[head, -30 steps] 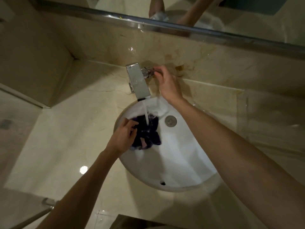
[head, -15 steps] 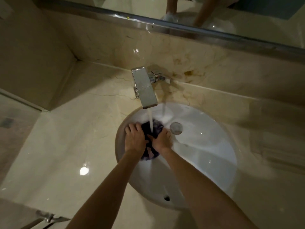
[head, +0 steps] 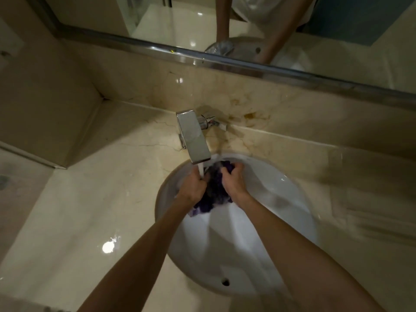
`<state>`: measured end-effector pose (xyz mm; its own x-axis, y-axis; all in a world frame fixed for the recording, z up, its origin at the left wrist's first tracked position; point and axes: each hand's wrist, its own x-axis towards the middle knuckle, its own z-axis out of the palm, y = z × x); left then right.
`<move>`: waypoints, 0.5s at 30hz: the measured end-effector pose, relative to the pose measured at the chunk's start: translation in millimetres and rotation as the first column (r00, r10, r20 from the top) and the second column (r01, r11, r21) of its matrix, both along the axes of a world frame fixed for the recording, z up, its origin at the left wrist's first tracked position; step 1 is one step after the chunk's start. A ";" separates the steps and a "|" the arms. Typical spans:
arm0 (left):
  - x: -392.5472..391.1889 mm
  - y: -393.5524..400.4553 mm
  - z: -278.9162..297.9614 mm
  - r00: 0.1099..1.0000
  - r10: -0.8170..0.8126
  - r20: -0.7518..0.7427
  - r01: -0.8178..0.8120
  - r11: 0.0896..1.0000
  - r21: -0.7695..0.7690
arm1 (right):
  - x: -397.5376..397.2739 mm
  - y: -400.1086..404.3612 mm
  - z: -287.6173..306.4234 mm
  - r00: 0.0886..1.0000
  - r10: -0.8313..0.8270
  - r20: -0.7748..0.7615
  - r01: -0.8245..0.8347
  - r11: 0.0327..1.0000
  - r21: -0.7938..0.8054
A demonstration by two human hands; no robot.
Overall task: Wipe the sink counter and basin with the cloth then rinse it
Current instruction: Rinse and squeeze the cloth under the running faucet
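The fingers of the left hand curl closed around the left side of a dark purple cloth, and those of the right hand are clenched over its upper right part, so the bunched fabric is gripped between both hands, with a ragged paler edge hanging out below the wrists. The cloth sits inside the white basin, at its far end, directly under the spout; a thin stream of water falls from the spout and lands at the left hand's knuckles, right where they meet the cloth. Both bare forearms reach in from the bottom edge and converge over the bowl. An overflow hole shows in the near wall of the basin. The square chrome faucet stands on the counter's back edge, its lever handle sticking out to the right, untouched. Around the basin lies the glossy beige marble counter, with a bright spot of reflected light on its left part. Brownish stains mark the backsplash just right of the faucet. Above it runs the metal-framed mirror, which reflects the person's arms and the basin
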<state>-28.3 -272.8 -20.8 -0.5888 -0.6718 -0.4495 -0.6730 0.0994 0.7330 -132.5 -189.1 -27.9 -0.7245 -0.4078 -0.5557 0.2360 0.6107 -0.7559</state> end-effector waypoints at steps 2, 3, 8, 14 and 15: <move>-3.6 -0.7 7.9 0.998 -0.005 -0.063 0.007 0.999 0.042 | -2.5 2.7 7.8 0.998 0.052 -0.043 -0.052 0.999 -0.010; -4.5 -2.9 11.4 0.995 -0.022 -0.095 0.027 0.998 0.054 | -3.7 5.1 8.6 0.992 0.093 -0.086 -0.092 0.996 0.011; 6.1 -27.9 27.5 0.927 -0.347 -0.143 0.352 0.936 0.010 | -12.3 10.5 17.0 0.948 0.177 -0.265 -0.159 0.984 0.086; 11.8 -73.0 30.8 0.723 -0.675 0.145 0.679 0.734 0.028 | -34.3 12.9 24.9 0.728 0.514 -0.455 -0.403 0.856 0.323; 11.0 -75.3 30.0 0.716 -0.670 0.193 0.682 0.731 0.009 | -36.8 14.4 25.7 0.704 0.549 -0.450 -0.423 0.833 0.356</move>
